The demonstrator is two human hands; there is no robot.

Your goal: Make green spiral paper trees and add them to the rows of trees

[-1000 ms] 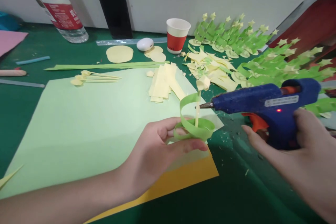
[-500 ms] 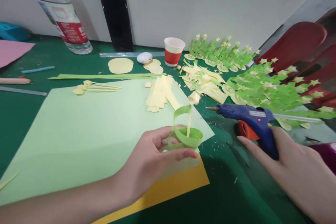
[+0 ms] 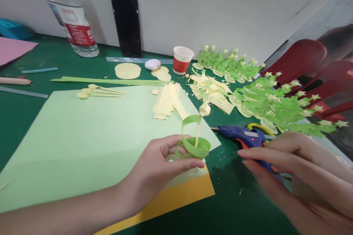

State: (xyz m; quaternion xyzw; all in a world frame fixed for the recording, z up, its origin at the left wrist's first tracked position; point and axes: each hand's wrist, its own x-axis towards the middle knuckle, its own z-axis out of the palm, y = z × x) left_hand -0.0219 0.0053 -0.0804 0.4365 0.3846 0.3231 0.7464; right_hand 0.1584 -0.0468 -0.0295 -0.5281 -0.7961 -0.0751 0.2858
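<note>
My left hand is closed on a curled green paper strip, pinched between thumb and fingers, with a thin yellow stem topped by a yellow bud standing in it. It hovers over the right edge of a light green sheet. The blue glue gun lies on the green table, nozzle pointing left toward the curl. Over the gun's handle my right hand hovers with its fingers stretched out, holding nothing.
An orange sheet lies under the green one. Yellow strips, paper scraps, star-tipped green paper pieces, a cup, a bottle, a black phone, scissors and red chairs surround the spot.
My right hand lowered the glue gun from beside the curl down onto the table at the right and let it go. The left hand kept holding the green curl.
</note>
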